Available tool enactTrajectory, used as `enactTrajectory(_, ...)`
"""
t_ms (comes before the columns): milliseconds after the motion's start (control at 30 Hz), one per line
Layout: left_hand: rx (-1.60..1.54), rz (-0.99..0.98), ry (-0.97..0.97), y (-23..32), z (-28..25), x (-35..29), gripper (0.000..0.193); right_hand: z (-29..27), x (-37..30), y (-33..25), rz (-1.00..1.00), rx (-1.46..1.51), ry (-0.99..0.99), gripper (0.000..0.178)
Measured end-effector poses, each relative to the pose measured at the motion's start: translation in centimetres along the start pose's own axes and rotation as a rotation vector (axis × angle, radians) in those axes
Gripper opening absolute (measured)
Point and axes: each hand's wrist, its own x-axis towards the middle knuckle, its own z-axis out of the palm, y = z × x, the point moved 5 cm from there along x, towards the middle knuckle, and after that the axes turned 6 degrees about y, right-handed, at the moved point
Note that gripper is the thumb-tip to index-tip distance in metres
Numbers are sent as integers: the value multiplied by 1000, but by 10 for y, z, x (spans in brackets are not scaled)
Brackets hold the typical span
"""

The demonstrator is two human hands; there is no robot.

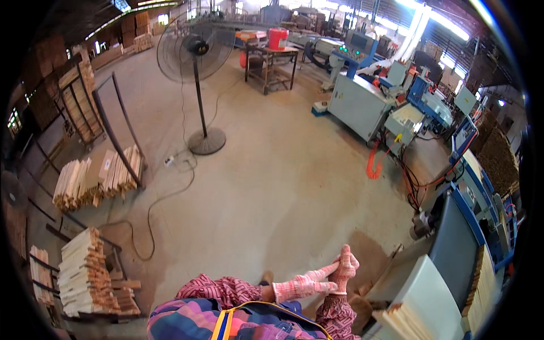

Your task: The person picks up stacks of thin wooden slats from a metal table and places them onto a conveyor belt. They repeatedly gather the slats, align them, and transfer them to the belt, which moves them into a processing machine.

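Both my hands wear pink-and-white knitted gloves and meet in front of my body, low and right of the middle. My left hand point(303, 287) reaches across to the right, its fingers on the cuff and side of the glove point(339, 283) on my right hand. My right hand point(344, 266) points upward, its fingers bunched close together and one tip standing higher. I see nothing else in it. Patterned red sleeves cover both forearms, and a plaid garment point(190, 317) with a yellow-edged strap lies below them.
Thin wood strips point(405, 322) rest by a pale machine panel point(425, 289) at my right. Stacked wood point(85, 275) stands on racks at left. A pedestal fan point(207, 140) and trailing cable point(150, 218) are ahead. A red bucket point(277, 39) tops a table; a machine point(360, 105) stands right.
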Motion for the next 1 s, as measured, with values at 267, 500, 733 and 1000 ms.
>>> enactTrajectory(267, -326, 93, 210, 28, -162, 95, 73, 189, 141, 58, -6, -116, 118, 58)
enactTrajectory(500, 32, 265, 370, 31, -317, 124, 47, 319, 181, 43, -55, -416, -344, 58)
enactTrajectory(733, -388, -357, -10, -19, -377, 179, 26, 308, 151, 39, 510, -318, -451, 36)
enactTrajectory(1000, -556, -487, -339, 20, -345, 264, 22, 289, 206, 0, 703, -595, -427, 37)
